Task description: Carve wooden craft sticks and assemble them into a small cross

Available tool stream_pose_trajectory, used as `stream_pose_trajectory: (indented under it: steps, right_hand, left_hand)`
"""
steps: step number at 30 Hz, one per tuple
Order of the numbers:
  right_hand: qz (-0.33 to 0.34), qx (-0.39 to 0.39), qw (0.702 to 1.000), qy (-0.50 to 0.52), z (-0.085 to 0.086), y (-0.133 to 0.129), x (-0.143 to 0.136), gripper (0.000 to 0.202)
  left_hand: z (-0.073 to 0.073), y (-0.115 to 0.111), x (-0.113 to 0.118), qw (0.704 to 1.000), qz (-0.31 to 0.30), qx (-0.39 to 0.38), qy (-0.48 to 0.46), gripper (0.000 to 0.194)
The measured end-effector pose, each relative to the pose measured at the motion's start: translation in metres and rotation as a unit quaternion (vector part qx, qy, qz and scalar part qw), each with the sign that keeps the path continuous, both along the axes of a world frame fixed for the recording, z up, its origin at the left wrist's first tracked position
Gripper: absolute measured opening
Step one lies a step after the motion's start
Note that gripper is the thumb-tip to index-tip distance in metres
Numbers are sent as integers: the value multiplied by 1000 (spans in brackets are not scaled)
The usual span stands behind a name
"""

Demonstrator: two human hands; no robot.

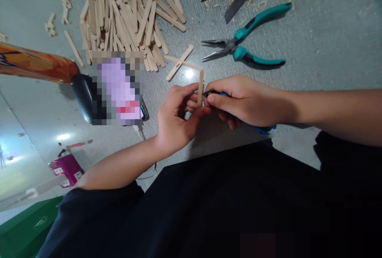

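Note:
Between its thumb and fingers my left hand (179, 117) holds a short wooden stick (201, 87) upright, with small notches along its edge. My right hand (238, 99) is closed around a blue-handled tool (225, 95), whose dark tip touches or nearly touches the stick's right edge. The tool's exact kind is hard to make out, since my fingers cover much of it. Just beyond the stick's upper end, a light wooden stick (188, 64) lies across another stick (176, 71) on the grey table (322, 51).
A heap of wooden sticks (119, 23) lies at the upper left. Teal-handled pliers (231, 46) and a pink-handled blade (238, 3) lie beyond my right hand, among shavings. An orange can (36, 63), a black object (85, 95) and a blurred phone (119, 87) are at left.

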State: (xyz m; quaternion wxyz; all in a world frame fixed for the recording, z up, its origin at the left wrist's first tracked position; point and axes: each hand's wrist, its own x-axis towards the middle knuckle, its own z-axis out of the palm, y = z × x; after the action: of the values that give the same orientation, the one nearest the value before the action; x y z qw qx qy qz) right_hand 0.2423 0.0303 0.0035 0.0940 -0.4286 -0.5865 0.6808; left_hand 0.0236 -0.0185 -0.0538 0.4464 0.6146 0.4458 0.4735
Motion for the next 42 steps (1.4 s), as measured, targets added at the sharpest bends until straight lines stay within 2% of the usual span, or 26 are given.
stream_pose_trajectory:
  steps: [4,7,10,12,15,19,27,35,42]
  right_hand:
    - [10,22,1000,-4,1,1,0,26]
    - [12,34,999,0,2,1,0,26]
    - [17,55,998,-4,3,1,1,29]
    - [21,74,997,-9,2,1,1,29]
    - [20,77,997,-14,2,1,1,29]
    - [8,63,998,-16,1,0,0,23]
    - [-4,24,1000,-8,2,1,0,20]
    - [17,44,999,-13,-3,0,2,19]
    - [46,71,996,-26,-5,0,5,20]
  left_hand:
    - [3,1,-5,996,4,51,67,48]
    - [3,4,-7,986,0,129,106,48]
    - [3,8,-6,970,-3,211,125,48]
    - [3,9,-6,967,1,223,121,47]
    - [3,9,-5,982,-3,159,99,46]
    - [3,8,-5,998,-10,46,52,32]
    - [10,6,-2,999,-16,-45,-3,30]
    - [9,5,0,997,-27,-70,-9,38]
    - [9,4,-1,998,-26,-54,15,33]
